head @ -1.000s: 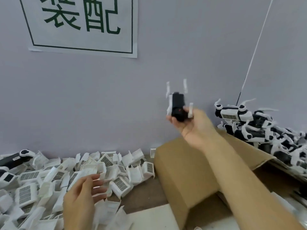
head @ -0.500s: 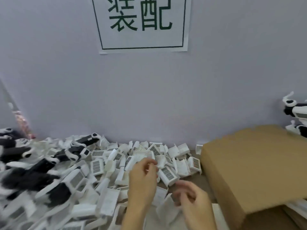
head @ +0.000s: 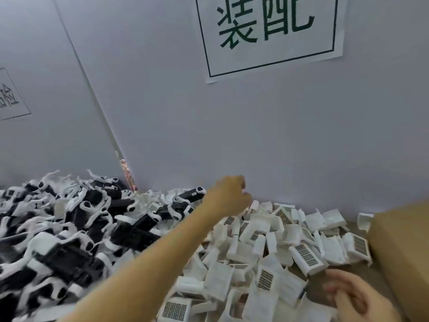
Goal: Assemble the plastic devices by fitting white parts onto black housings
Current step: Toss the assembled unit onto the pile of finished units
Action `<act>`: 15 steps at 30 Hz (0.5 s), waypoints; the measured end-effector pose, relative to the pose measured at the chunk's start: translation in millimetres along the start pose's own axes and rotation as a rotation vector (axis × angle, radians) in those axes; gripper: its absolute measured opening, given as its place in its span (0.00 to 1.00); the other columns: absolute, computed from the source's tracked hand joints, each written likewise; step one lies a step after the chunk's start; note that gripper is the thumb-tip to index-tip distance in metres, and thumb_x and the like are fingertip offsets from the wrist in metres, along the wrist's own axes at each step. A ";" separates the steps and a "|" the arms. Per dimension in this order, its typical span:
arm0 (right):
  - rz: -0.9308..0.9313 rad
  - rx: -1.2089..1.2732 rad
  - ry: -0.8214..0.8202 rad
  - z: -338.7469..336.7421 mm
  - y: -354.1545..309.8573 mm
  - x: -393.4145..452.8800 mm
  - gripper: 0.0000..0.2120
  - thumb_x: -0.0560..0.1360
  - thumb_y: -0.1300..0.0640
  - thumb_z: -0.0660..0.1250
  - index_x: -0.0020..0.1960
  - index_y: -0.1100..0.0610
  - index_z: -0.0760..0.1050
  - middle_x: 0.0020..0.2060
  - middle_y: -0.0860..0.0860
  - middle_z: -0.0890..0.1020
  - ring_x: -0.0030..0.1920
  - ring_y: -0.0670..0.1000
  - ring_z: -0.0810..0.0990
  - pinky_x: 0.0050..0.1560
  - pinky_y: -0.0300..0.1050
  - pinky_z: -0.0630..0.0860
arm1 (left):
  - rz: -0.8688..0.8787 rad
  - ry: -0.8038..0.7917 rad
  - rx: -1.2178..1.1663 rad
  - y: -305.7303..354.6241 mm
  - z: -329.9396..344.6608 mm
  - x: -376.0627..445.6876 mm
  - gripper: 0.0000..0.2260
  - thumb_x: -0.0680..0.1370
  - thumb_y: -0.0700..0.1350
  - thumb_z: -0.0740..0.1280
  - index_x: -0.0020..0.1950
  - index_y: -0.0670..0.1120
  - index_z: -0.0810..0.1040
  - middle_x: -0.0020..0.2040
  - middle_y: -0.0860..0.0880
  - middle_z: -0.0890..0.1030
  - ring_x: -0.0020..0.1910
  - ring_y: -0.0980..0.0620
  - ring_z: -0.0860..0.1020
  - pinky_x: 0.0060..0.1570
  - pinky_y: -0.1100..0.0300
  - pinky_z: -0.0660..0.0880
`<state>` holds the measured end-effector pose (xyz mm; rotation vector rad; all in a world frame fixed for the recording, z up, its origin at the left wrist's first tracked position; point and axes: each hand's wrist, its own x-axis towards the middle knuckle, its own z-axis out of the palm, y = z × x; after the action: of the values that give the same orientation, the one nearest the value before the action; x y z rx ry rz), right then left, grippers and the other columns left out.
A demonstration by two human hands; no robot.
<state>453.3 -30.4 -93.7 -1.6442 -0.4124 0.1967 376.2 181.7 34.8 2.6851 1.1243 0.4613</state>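
Left hand reaching out with curled fingers beside a black housing, white parts heaped between it and the blurred right hand, cardboard box just right of that hand.

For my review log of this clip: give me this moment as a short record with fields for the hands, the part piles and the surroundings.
left hand: reaching far forward, over the border between the two piles; grip unclear
right hand: low at the near right, blurred, over white parts; grip unclear
black housings pile: left side, heaped
white parts pile: centre, loose, some with grilles
cardboard box: right edge
wall sign: green characters, above piles
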 end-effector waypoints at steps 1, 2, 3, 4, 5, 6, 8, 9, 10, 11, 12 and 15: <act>0.055 0.099 -0.079 -5.2 -1.7 0.6 0.25 0.67 0.88 0.58 0.40 0.60 0.78 0.31 0.58 0.81 0.32 0.36 0.79 0.36 0.26 0.73 | -0.020 -0.012 0.085 -17.8 -12.5 12.9 0.15 0.80 0.44 0.62 0.67 0.46 0.73 0.61 0.44 0.77 0.59 0.42 0.77 0.54 0.54 0.73; 0.091 0.183 -0.120 -9.0 -0.2 6.6 0.22 0.70 0.84 0.60 0.40 0.58 0.78 0.31 0.57 0.82 0.34 0.39 0.81 0.33 0.26 0.73 | -0.031 -0.048 0.187 -37.0 -25.4 23.6 0.17 0.79 0.42 0.63 0.68 0.45 0.72 0.63 0.43 0.76 0.61 0.42 0.76 0.55 0.53 0.73; 0.126 0.230 -0.122 -9.8 -1.3 13.3 0.20 0.71 0.81 0.61 0.39 0.57 0.78 0.32 0.57 0.82 0.36 0.42 0.81 0.30 0.26 0.72 | -0.032 -0.116 0.302 -56.5 -38.2 32.7 0.19 0.79 0.40 0.63 0.69 0.45 0.70 0.64 0.42 0.76 0.62 0.42 0.75 0.56 0.53 0.72; 0.139 0.238 -0.115 -11.3 2.5 16.2 0.19 0.71 0.80 0.62 0.39 0.56 0.77 0.32 0.56 0.82 0.37 0.45 0.82 0.30 0.26 0.72 | -0.023 -0.214 0.418 -74.8 -49.1 39.3 0.21 0.78 0.40 0.64 0.71 0.45 0.69 0.65 0.42 0.75 0.62 0.43 0.74 0.57 0.54 0.72; 0.152 0.260 -0.087 -14.0 2.9 18.5 0.19 0.70 0.79 0.62 0.39 0.56 0.78 0.32 0.56 0.82 0.39 0.47 0.81 0.30 0.27 0.72 | -0.012 -0.333 0.527 -90.9 -57.3 43.5 0.24 0.78 0.40 0.66 0.74 0.46 0.67 0.65 0.42 0.75 0.62 0.43 0.73 0.57 0.54 0.72; 0.150 0.259 -0.089 -8.9 0.2 16.4 0.19 0.70 0.80 0.62 0.39 0.57 0.78 0.31 0.56 0.81 0.40 0.49 0.81 0.31 0.27 0.72 | -0.014 -0.453 0.630 -104.4 -61.9 45.3 0.29 0.77 0.42 0.68 0.77 0.47 0.63 0.68 0.42 0.73 0.63 0.44 0.71 0.59 0.53 0.71; 0.119 0.232 -0.057 -4.9 -4.0 14.2 0.25 0.69 0.84 0.61 0.39 0.54 0.78 0.30 0.55 0.80 0.36 0.45 0.80 0.33 0.28 0.73 | -0.050 -0.611 0.833 -126.2 -59.1 44.2 0.40 0.74 0.48 0.73 0.81 0.53 0.55 0.74 0.45 0.67 0.70 0.42 0.66 0.65 0.47 0.69; 0.135 0.231 -0.040 -4.4 -4.7 13.4 0.29 0.67 0.88 0.60 0.39 0.53 0.77 0.29 0.55 0.80 0.34 0.42 0.80 0.34 0.28 0.73 | -0.047 -0.631 0.914 -134.6 -52.5 41.4 0.43 0.73 0.52 0.75 0.81 0.54 0.54 0.75 0.46 0.65 0.72 0.42 0.64 0.67 0.44 0.67; 0.142 0.232 -0.051 -6.2 -4.6 13.9 0.30 0.66 0.89 0.60 0.40 0.54 0.77 0.30 0.55 0.79 0.33 0.38 0.80 0.36 0.28 0.73 | -0.020 -0.610 0.955 -140.1 -43.8 38.3 0.43 0.72 0.54 0.75 0.80 0.54 0.56 0.75 0.47 0.65 0.72 0.42 0.64 0.69 0.44 0.66; 0.169 0.256 -0.105 -8.6 -3.8 14.7 0.28 0.67 0.88 0.60 0.41 0.55 0.78 0.31 0.57 0.80 0.34 0.37 0.80 0.38 0.28 0.74 | 0.030 -0.557 0.964 -144.6 -35.3 36.0 0.40 0.72 0.55 0.75 0.79 0.53 0.59 0.73 0.48 0.68 0.71 0.44 0.65 0.68 0.45 0.66; 0.180 0.285 -0.159 -11.9 -4.3 16.4 0.23 0.68 0.85 0.62 0.42 0.58 0.80 0.33 0.60 0.82 0.36 0.39 0.81 0.40 0.29 0.75 | 0.090 -0.493 0.959 -147.7 -28.1 34.0 0.36 0.73 0.56 0.74 0.76 0.52 0.63 0.71 0.48 0.71 0.69 0.45 0.67 0.67 0.47 0.67; 0.246 0.311 -0.186 -21.7 -10.4 16.9 0.14 0.71 0.81 0.62 0.46 0.67 0.80 0.37 0.67 0.81 0.38 0.44 0.81 0.43 0.34 0.74 | 0.157 -0.371 0.915 -150.6 -19.3 33.0 0.32 0.73 0.58 0.73 0.72 0.49 0.67 0.66 0.48 0.74 0.64 0.46 0.71 0.61 0.50 0.72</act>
<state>475.1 -43.3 -78.9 -1.3700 -0.3011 0.5731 292.1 311.0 15.4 3.3894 1.1973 -0.6963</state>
